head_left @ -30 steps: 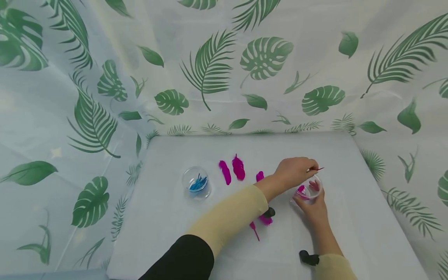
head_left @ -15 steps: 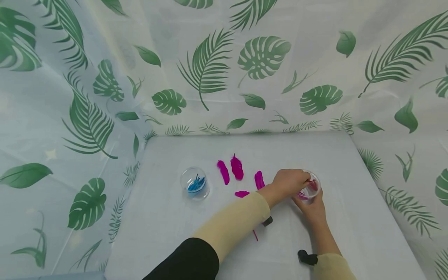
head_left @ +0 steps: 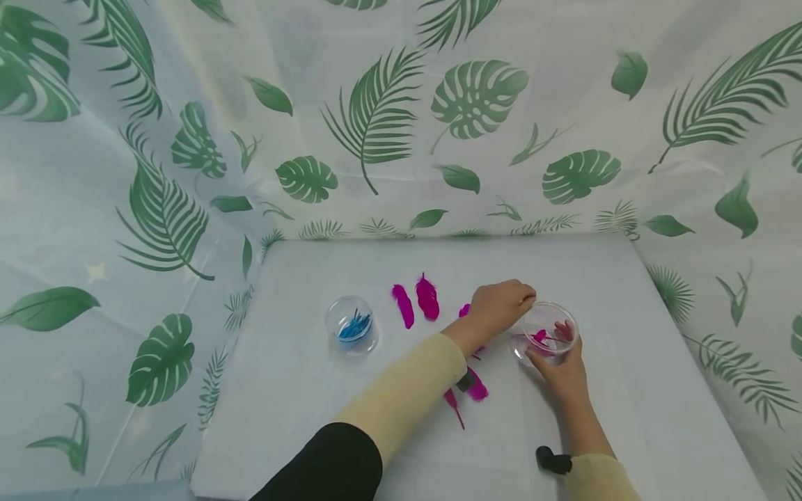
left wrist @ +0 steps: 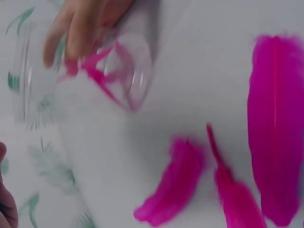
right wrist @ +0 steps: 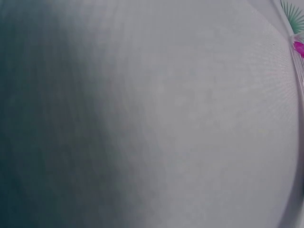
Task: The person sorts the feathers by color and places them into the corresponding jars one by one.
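"Magenta feathers lie scattered over the white table, and look, the right hand has its fingers wrapped round a transparent round cup!"

"Where's that cup, and what's inside?"

"Right-hand part of the table, with slim magenta pieces showing through its clear wall!"

"And the left hand?"

"Fingers bent, just beside the cup; whether they pinch anything, I can't tell."

"Over to the left, a second transparent round cup holds thin blue sticks, well apart from both hands!"
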### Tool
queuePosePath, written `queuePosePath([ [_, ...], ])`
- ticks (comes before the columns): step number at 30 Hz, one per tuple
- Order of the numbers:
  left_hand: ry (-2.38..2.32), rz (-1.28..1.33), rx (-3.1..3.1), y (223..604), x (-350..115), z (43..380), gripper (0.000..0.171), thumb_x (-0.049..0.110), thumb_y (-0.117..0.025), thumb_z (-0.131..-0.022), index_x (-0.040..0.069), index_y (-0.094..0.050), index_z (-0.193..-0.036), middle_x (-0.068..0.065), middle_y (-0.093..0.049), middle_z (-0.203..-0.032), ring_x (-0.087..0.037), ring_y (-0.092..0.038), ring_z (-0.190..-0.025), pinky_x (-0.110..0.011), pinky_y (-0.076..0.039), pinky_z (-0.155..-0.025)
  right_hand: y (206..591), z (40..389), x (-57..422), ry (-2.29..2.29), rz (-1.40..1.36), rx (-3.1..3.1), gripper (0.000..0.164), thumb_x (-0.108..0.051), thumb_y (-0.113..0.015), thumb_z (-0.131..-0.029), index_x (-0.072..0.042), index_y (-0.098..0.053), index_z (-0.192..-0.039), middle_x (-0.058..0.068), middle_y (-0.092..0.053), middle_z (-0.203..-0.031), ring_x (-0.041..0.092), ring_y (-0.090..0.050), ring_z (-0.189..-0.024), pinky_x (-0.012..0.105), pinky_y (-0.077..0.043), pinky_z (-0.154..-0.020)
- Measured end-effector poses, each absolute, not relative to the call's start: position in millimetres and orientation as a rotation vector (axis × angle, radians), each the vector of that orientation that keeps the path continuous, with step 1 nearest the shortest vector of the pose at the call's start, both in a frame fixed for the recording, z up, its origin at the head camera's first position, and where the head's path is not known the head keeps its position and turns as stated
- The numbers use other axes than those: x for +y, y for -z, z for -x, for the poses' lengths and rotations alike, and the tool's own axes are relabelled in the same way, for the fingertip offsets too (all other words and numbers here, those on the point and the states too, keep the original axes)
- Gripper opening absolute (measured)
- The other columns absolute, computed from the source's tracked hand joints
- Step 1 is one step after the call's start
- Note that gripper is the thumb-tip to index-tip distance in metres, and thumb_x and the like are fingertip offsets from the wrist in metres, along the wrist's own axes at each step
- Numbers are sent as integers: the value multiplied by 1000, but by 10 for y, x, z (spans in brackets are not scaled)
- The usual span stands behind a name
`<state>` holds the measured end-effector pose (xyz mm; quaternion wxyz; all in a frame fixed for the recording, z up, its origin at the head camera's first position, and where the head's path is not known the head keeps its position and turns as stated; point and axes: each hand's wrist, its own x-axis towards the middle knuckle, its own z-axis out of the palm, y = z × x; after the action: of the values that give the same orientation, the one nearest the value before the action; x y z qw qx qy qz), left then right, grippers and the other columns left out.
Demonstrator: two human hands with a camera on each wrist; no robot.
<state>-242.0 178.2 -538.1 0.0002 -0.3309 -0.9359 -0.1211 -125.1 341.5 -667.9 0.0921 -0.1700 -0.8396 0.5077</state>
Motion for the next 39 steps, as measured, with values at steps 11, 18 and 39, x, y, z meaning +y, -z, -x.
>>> queuePosePath([
  [11,774,324,-3046,5677,934,3118,26,36,-51,-102,21,-70,-113,5,-71,-108,-14,-66,-100,-32,-54,-86,6623,1229,3454,-1531,528,-2470,104,-26,-85,-78,-27,-16,-156,6,-37,-156,30,-31,-146,53,-17,-123],
  [18,561,67,-3202,5886,603,3256,38,40,-53,-100,7,-66,-114,-12,-67,-114,-31,-61,-108,-44,-51,-93,6674,1207,3413,-1570,558,-2462,104,-25,-85,-77,-29,-17,-156,5,-37,-156,28,-30,-147,50,-17,-123],
  [39,396,137,-3328,6221,613,3240,30,32,-59,-97,5,-67,-107,-13,-66,-110,-30,-60,-103,-44,-52,-90,6666,1248,3378,-1517,521,-2458,100,-24,-86,-76,-26,-23,-154,4,-40,-155,28,-31,-147,51,-18,-123],
])
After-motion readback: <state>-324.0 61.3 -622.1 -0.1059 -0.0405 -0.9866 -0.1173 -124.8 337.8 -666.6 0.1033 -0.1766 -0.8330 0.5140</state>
